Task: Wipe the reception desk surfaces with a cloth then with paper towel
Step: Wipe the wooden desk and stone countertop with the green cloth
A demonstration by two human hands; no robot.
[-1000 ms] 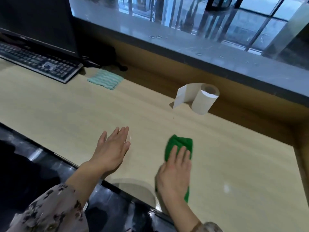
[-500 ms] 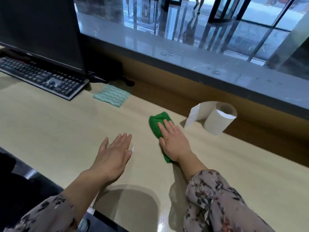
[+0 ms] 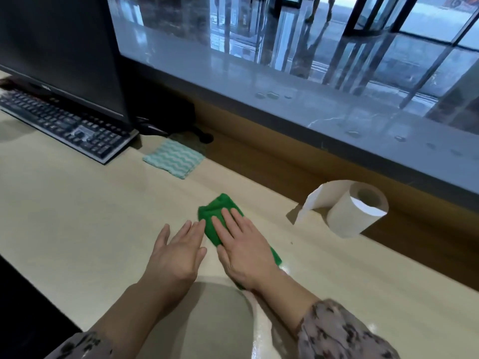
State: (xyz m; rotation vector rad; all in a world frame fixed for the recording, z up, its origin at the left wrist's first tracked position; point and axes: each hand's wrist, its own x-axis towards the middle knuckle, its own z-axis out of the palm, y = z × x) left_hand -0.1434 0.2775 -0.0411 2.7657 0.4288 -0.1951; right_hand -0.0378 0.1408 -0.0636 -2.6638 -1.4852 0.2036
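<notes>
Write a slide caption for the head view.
Right hand presses green cloth on the desk, left hand flat beside it, paper roll at the back.

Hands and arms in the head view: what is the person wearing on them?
The left hand and right hand are bare: no gloves, rings or watch show. The left sleeve and right sleeve are loose, pale greyish-pink fabric with a dark floral print.

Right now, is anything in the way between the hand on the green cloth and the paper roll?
Nothing visible. Only bare desk separates the right hand, pressing the green cloth, from the paper roll. The left hand rests on the cloth's other side.
</notes>
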